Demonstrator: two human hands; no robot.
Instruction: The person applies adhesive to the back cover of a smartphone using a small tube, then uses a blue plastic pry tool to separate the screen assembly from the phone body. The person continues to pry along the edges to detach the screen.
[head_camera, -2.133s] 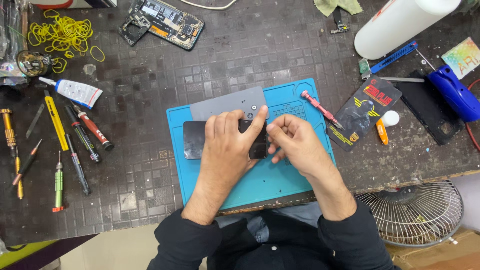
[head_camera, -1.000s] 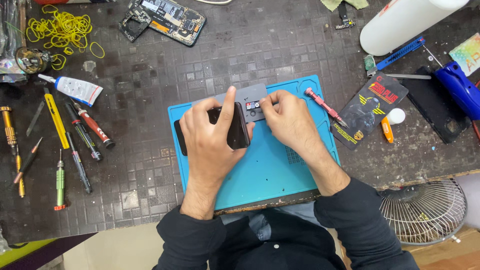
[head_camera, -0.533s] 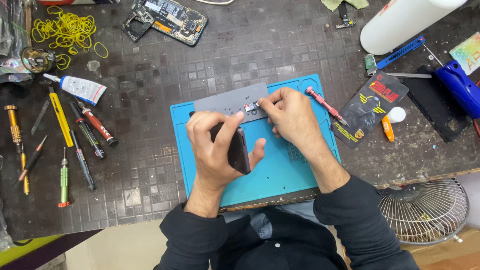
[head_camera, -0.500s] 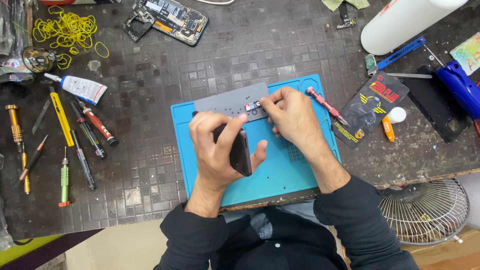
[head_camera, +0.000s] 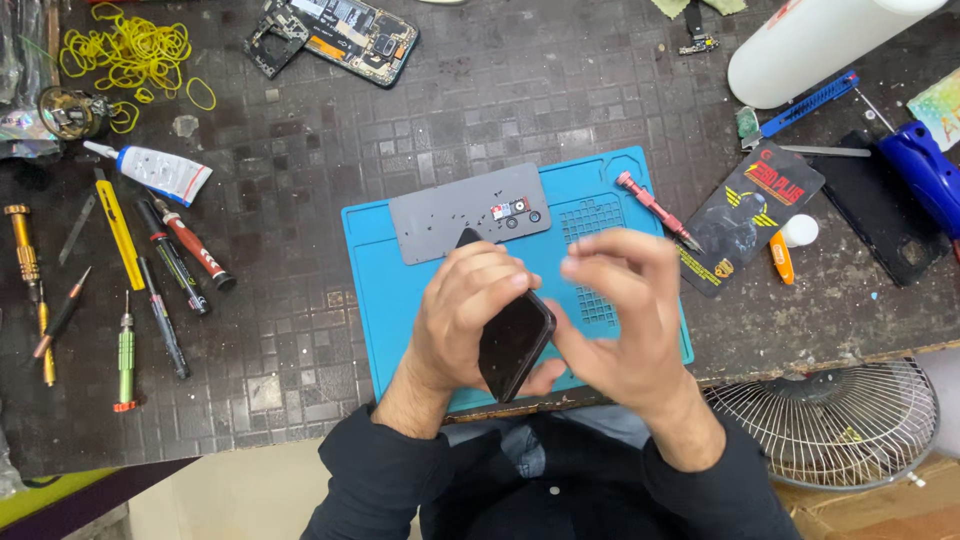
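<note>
- Two hands work over a blue mat (head_camera: 400, 300) on the dark tiled desk (head_camera: 300, 130); the head view looks straight down on them.
- The left hand (head_camera: 462, 310) has its grip clamped on a black phone (head_camera: 512, 345), fingers curled over the upper edge and the thumb below.
- That phone is a slim dark slab with rounded corners and a glossy face that catches a faint sheen; it is tilted, raised off the mat, its lower end toward the person's body.
- The right hand (head_camera: 618, 320) is just right of the left grip, blurred, its fingers loosely bent; its lower fingers seem to touch the phone's underside, but whether this grip is closed on it I cannot tell.
- Just beyond the left grip lies a grey flat plate (head_camera: 450, 210) on the mat, dotted with tiny screws and a few small parts at its right end.
- Right of the right grip, a red-handled screwdriver (head_camera: 652, 205) lies at the mat's edge, near a black printed packet (head_camera: 745, 215).
- Well left of the left grip, a row of screwdrivers and pens (head_camera: 150, 270) and a white tube (head_camera: 155, 170) lie on the desk.
- Far beyond the grips rests an opened phone (head_camera: 350, 35) showing its insides.
</note>
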